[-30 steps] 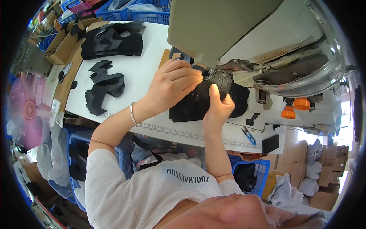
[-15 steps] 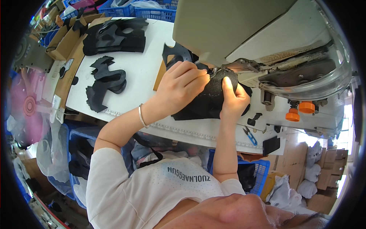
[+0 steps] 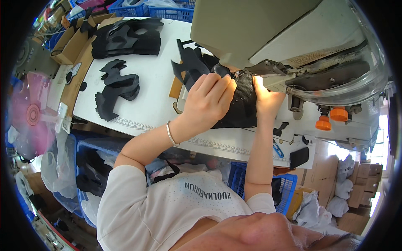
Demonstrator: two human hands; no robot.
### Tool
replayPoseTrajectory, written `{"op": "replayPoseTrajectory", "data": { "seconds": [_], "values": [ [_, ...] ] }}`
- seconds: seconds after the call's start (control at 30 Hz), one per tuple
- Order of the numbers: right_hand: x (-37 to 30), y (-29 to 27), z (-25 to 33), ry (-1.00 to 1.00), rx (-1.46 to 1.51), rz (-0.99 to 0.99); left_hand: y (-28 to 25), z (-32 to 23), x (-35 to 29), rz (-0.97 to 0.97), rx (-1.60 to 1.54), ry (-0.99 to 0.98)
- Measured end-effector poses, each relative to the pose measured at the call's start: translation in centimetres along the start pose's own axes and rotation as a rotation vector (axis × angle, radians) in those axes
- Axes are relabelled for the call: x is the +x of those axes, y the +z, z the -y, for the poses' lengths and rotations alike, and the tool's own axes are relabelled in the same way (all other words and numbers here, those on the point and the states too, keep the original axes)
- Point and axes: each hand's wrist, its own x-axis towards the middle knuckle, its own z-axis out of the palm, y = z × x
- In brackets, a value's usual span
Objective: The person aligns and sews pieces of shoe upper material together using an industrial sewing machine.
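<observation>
A sewing machine (image 3: 234,33) reaches over the white table, its lamp lighting a black mesh piece (image 3: 243,94) under the needle area. My left hand (image 3: 211,98) is closed in a pinch at the left side of this piece, beside the needle; its fingertips partly cover what they grip. My right hand (image 3: 268,100) grips the mesh piece at its right edge, thumb side showing, other fingers mostly hidden by the machine. Black cut-out pieces (image 3: 191,62) lie just beyond my left hand. The lower part of the mesh piece hangs toward the table's near edge.
Stacked black cut pieces (image 3: 125,39) and a loose curved one (image 3: 117,90) lie on the table's left. Blue thread snips (image 3: 277,149) and a black phone (image 3: 298,157) rest at the near right. A pink fan (image 3: 32,115) stands far left; blue crates (image 3: 289,188) sit below the table.
My right hand has shifted up and right along the mesh piece, its fingers going under the machine. My left hand has moved slightly nearer and right. The black cut-outs beyond it have shifted left.
</observation>
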Motion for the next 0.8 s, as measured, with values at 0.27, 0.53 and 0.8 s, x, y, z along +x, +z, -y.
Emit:
{"op": "replayPoseTrajectory", "data": {
  "seconds": [0.27,0.53,0.8],
  "values": [
    [-8.0,0.1,-0.6,0.457,0.795,-0.139,-3.0,1.8,1.3,0.268,-0.28,-0.148],
    [-7.7,2.7,3.8,0.662,0.87,0.177,-2.8,2.8,1.5,0.223,-0.27,0.006],
    [-7.9,2.4,4.4,0.665,0.923,0.209,-2.4,2.9,1.0,0.167,-0.248,0.059]
  ]
}}
